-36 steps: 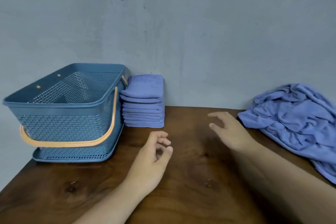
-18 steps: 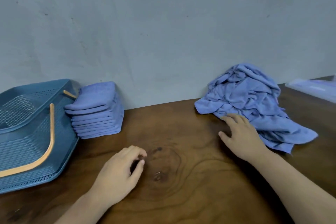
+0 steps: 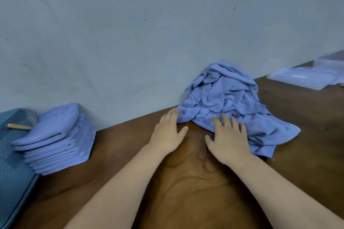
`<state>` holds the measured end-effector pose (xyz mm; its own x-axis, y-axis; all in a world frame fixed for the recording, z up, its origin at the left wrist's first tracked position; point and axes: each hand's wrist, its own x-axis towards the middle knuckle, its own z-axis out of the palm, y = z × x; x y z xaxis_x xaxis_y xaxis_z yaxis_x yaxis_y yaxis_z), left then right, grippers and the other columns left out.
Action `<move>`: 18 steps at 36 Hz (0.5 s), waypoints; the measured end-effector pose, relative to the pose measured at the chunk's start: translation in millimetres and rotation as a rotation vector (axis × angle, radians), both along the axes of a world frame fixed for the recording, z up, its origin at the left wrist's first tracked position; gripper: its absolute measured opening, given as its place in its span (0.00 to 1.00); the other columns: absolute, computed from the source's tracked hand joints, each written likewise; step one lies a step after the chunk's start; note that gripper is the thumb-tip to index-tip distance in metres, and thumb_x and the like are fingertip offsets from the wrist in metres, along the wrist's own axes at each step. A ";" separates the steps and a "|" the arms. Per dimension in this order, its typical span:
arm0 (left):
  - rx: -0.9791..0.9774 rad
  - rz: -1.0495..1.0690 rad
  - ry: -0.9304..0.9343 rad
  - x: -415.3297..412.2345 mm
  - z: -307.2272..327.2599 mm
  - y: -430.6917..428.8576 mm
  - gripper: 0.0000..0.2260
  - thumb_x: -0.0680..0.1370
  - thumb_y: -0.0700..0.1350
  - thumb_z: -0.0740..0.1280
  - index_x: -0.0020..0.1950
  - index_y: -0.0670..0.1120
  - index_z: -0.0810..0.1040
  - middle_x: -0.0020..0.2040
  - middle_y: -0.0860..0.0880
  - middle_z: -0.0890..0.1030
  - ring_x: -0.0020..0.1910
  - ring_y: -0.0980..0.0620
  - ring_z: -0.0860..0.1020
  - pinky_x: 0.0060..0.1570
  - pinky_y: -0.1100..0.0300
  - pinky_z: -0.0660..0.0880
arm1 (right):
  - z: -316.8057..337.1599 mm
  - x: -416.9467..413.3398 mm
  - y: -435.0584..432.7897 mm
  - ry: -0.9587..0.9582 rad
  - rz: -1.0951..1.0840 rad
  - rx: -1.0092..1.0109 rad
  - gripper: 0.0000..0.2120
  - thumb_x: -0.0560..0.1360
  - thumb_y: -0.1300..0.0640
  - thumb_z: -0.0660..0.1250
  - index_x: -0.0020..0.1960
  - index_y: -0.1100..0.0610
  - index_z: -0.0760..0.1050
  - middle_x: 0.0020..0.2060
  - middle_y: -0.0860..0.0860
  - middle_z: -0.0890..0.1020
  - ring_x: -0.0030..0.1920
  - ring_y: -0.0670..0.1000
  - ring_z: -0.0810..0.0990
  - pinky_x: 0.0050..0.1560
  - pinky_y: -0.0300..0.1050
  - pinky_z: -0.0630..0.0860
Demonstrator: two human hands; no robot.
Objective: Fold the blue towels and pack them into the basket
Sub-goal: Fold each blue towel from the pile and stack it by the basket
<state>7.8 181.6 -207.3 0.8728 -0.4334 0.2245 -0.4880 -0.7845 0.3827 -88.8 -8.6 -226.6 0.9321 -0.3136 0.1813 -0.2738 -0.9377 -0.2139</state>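
**Q:** Location of loose stock?
**A:** Piled as a crumpled heap of blue towels (image 3: 227, 95) at the far edge of the wooden table (image 3: 186, 201), backed against the grey wall (image 3: 130, 33), right of centre. Spread lowest at the near right corner, flat on the wood.

**Q:** Left hand (image 3: 167, 134), status?
**A:** Palm down, fingers straight and close together, thumb out to the side. Fingertips touching the left margin of the heap. Released; nothing grasped.

**Q:** Right hand (image 3: 228, 141), status?
**A:** Palm down, fingers spread and straight, laid on the near lower part of the heap. Thumb out over bare wood. Likewise released; no fold of cloth pinched or gripped.

**Q:** Spacing between hands?
**A:** Near each other, not touching; bare wood between the thumbs.

**Q:** Finished stock?
**A:** Stacked as folded towels (image 3: 57, 139) at the left, on the table, near the wall, well apart from the heap. Top piece tilted. Placed just beside the blue basket (image 3: 13, 163), outside it.

**Q:** Basket condition?
**A:** Perforated blue wall, cut off by the left frame edge. Tan handle (image 3: 18, 126) partly visible, end meeting the top folded piece. Contents: cannot tell.

**Q:** Other items?
**A:** Clear plastic lid (image 3: 305, 78) at the far right of the table, well apart from the heap; blurred, detail not readable.
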 end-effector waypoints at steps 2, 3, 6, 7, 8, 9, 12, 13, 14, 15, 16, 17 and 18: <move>0.075 0.021 -0.004 20.0 -2.6 -15.7 0.31 0.84 0.60 0.65 0.84 0.53 0.61 0.81 0.51 0.67 0.79 0.47 0.66 0.76 0.47 0.65 | -1.2 -0.3 -0.6 -0.009 -0.006 -0.002 0.35 0.82 0.36 0.56 0.84 0.48 0.53 0.85 0.56 0.53 0.83 0.62 0.52 0.81 0.64 0.53; 0.130 0.034 -0.021 27.7 -3.5 -19.8 0.27 0.84 0.59 0.64 0.82 0.53 0.65 0.78 0.50 0.72 0.76 0.46 0.71 0.73 0.47 0.67 | -0.6 0.0 -1.0 -0.015 -0.006 -0.006 0.35 0.82 0.36 0.56 0.84 0.49 0.54 0.85 0.56 0.54 0.83 0.61 0.53 0.81 0.64 0.53; 0.252 0.071 -0.101 35.8 -5.1 -19.7 0.12 0.86 0.54 0.62 0.66 0.52 0.77 0.63 0.50 0.81 0.60 0.45 0.79 0.55 0.51 0.67 | 0.6 -0.2 -1.4 -0.010 0.003 -0.006 0.34 0.82 0.36 0.56 0.83 0.48 0.55 0.84 0.56 0.54 0.83 0.61 0.54 0.80 0.65 0.53; 0.269 0.078 -0.125 34.3 -4.9 -15.9 0.08 0.86 0.52 0.61 0.60 0.51 0.77 0.58 0.50 0.80 0.57 0.44 0.79 0.51 0.53 0.64 | 0.2 -0.3 -1.3 -0.011 0.005 -0.007 0.34 0.82 0.36 0.56 0.83 0.48 0.55 0.84 0.56 0.55 0.82 0.61 0.54 0.80 0.65 0.52; 0.282 0.077 -0.141 30.6 -3.9 -10.5 0.05 0.87 0.50 0.61 0.55 0.51 0.75 0.53 0.51 0.78 0.53 0.44 0.78 0.50 0.54 0.62 | -0.1 -0.4 -0.9 -0.011 0.007 -0.005 0.34 0.82 0.36 0.56 0.83 0.48 0.55 0.84 0.56 0.55 0.82 0.61 0.55 0.80 0.66 0.52; 0.288 0.069 -0.153 26.0 -2.8 -4.1 0.05 0.87 0.50 0.61 0.52 0.52 0.72 0.49 0.53 0.75 0.50 0.45 0.77 0.49 0.54 0.61 | 0.3 -0.9 -0.4 -0.008 0.008 -0.003 0.33 0.82 0.36 0.56 0.83 0.48 0.56 0.84 0.56 0.55 0.82 0.60 0.55 0.80 0.66 0.52; 0.282 0.044 -0.197 16.0 -5.5 19.8 0.09 0.87 0.50 0.61 0.47 0.52 0.69 0.44 0.55 0.72 0.41 0.49 0.69 0.53 0.53 0.66 | 0.8 -2.6 1.4 -0.005 0.013 0.009 0.33 0.82 0.36 0.56 0.83 0.48 0.56 0.84 0.55 0.56 0.82 0.60 0.55 0.81 0.67 0.51; 0.267 0.043 -0.205 13.0 -7.0 28.7 0.10 0.87 0.50 0.62 0.46 0.53 0.69 0.43 0.55 0.72 0.40 0.50 0.68 0.55 0.53 0.67 | 1.2 -2.6 1.5 -0.004 0.018 0.012 0.33 0.82 0.36 0.56 0.82 0.48 0.57 0.84 0.55 0.57 0.82 0.60 0.56 0.81 0.67 0.50; 0.251 0.042 -0.210 9.8 -9.2 37.3 0.10 0.87 0.51 0.62 0.45 0.53 0.70 0.43 0.54 0.73 0.39 0.51 0.68 0.56 0.53 0.67 | 1.5 -2.6 1.1 -0.002 0.022 0.011 0.32 0.82 0.36 0.56 0.82 0.48 0.57 0.84 0.55 0.57 0.82 0.60 0.56 0.81 0.67 0.50; 0.236 0.042 -0.219 5.5 -11.2 46.3 0.10 0.87 0.51 0.62 0.45 0.54 0.70 0.42 0.55 0.74 0.38 0.51 0.68 0.56 0.54 0.67 | 1.8 -2.8 0.2 0.003 0.023 0.008 0.32 0.82 0.36 0.55 0.82 0.48 0.57 0.83 0.55 0.58 0.82 0.60 0.56 0.81 0.67 0.50; 0.226 0.041 -0.227 1.0 -13.8 55.9 0.10 0.87 0.51 0.62 0.45 0.55 0.70 0.42 0.55 0.74 0.37 0.52 0.68 0.57 0.55 0.67 | 1.8 -2.8 -1.1 0.008 0.023 0.001 0.32 0.82 0.36 0.55 0.82 0.48 0.57 0.83 0.55 0.59 0.81 0.60 0.57 0.80 0.67 0.50; 0.215 0.044 -0.239 -4.2 -15.9 66.0 0.10 0.87 0.51 0.62 0.46 0.55 0.71 0.42 0.56 0.74 0.37 0.53 0.69 0.57 0.56 0.66 | 1.8 -2.5 -2.5 0.016 0.023 -0.007 0.33 0.82 0.35 0.54 0.82 0.48 0.57 0.82 0.54 0.60 0.81 0.59 0.57 0.80 0.67 0.50; 0.200 0.051 -0.252 -9.2 -18.1 76.6 0.09 0.86 0.50 0.63 0.46 0.55 0.72 0.42 0.56 0.74 0.37 0.53 0.69 0.56 0.57 0.66 | 1.4 -2.4 -3.8 0.026 0.022 -0.014 0.33 0.83 0.35 0.53 0.83 0.49 0.56 0.82 0.54 0.60 0.81 0.59 0.57 0.81 0.66 0.50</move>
<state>-1.4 258.2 -225.4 0.8223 -0.4480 0.3510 -0.5060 -0.8578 0.0905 -91.2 -12.5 -225.2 0.9432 -0.2905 0.1614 -0.2583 -0.9464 -0.1941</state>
